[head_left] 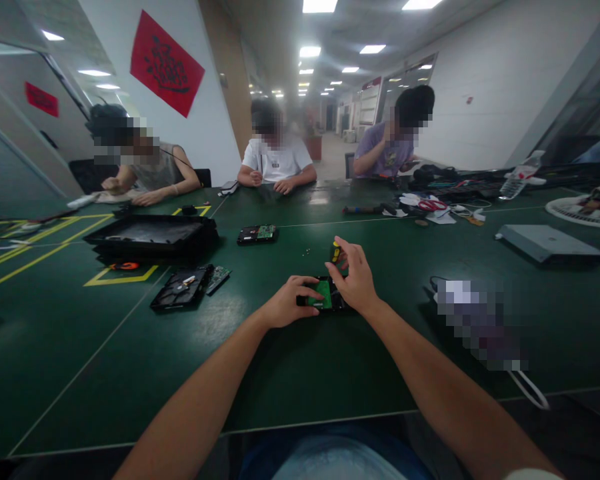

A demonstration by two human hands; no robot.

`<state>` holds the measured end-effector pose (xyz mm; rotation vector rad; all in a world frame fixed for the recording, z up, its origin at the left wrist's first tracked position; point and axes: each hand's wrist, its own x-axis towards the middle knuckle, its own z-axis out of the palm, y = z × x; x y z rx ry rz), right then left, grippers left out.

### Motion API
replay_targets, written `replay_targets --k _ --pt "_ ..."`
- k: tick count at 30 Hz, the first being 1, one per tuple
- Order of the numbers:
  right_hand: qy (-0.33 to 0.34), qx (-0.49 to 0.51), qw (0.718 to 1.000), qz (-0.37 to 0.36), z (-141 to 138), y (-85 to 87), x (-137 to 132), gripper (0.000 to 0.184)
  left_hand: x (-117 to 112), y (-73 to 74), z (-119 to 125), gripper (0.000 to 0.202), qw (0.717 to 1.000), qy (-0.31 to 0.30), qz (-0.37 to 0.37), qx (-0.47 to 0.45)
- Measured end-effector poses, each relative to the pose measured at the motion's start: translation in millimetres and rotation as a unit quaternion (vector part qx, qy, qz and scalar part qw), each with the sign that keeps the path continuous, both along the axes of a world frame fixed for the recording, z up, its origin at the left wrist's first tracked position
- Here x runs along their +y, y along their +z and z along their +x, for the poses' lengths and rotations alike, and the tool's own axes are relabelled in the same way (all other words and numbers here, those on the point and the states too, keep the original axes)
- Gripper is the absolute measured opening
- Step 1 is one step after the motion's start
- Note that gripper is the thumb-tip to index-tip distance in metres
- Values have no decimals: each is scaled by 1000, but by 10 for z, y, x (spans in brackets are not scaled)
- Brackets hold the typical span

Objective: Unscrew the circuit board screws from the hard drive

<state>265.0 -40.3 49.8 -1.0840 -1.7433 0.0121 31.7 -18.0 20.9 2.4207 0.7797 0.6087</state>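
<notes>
A hard drive (323,296) with a green circuit board facing up lies on the dark green table (300,373) in front of me. My left hand (289,301) rests on its left end, fingers curled over it and holding it down. My right hand (356,275) is closed round a small screwdriver (335,252) with a yellow and black handle, held upright over the drive's far right corner.
To the left lie an opened drive (181,289) with a loose board, another drive (257,234), and a black tray (153,235). A grey box (549,241) sits at right, with tools and a bottle (521,173) beyond. Three people sit at the far edge.
</notes>
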Motion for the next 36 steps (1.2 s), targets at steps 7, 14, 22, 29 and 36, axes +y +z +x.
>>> replay_targets --k 7,14,22,29,36 --pt "-4 3 1000 7 -12 16 -14 61 -3 -3 2 34 1000 1 -3 -3" --pt "-6 10 1000 9 -9 -4 6 61 0 -4 4 33 1000 -1 2 -4" --pt "-22 4 1000 3 -1 -16 1 63 6 -14 -5 34 1000 1 3 -1" --pt "-6 21 1000 -4 -17 -42 13 66 -2 10 6 34 1000 0 -3 7" --pt "-7 -4 1000 -7 -17 -21 -14 67 -1 2 -5 36 1000 2 -10 13"
